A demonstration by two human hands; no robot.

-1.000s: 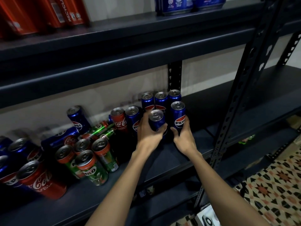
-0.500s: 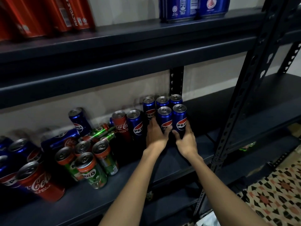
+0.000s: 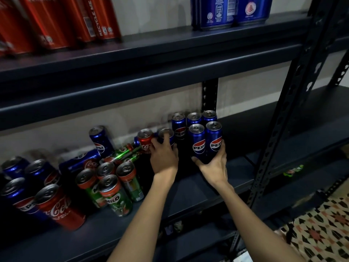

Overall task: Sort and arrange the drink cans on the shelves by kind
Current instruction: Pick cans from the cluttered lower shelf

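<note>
A: Where are the blue cans?

B: A block of five blue cans stands upright on the middle shelf, just in front of the rear post. The right hand cups the two front ones from below and beside, thumb under the left of the pair, fingers bent round the right one.

A: And the left hand?

B: The left hand is just left of that block, fingers curled over the top of another blue can, gripping it. So the hands are apart, each on its own can.

A: What's next to it?

B: A red can stands touching that gripped can on its left. Further left of the block lie green cans on their sides, with a tilted blue can behind them near the wall.

A: And nearer the shelf edge?

B: Four green-and-orange cans stand in a cluster well left of the block. Beyond them, a red can at the front stands with several blue ones around it.

A: Above?

B: The upper shelf carries red cans to the left of the block and blue cans up top roughly above it
</note>
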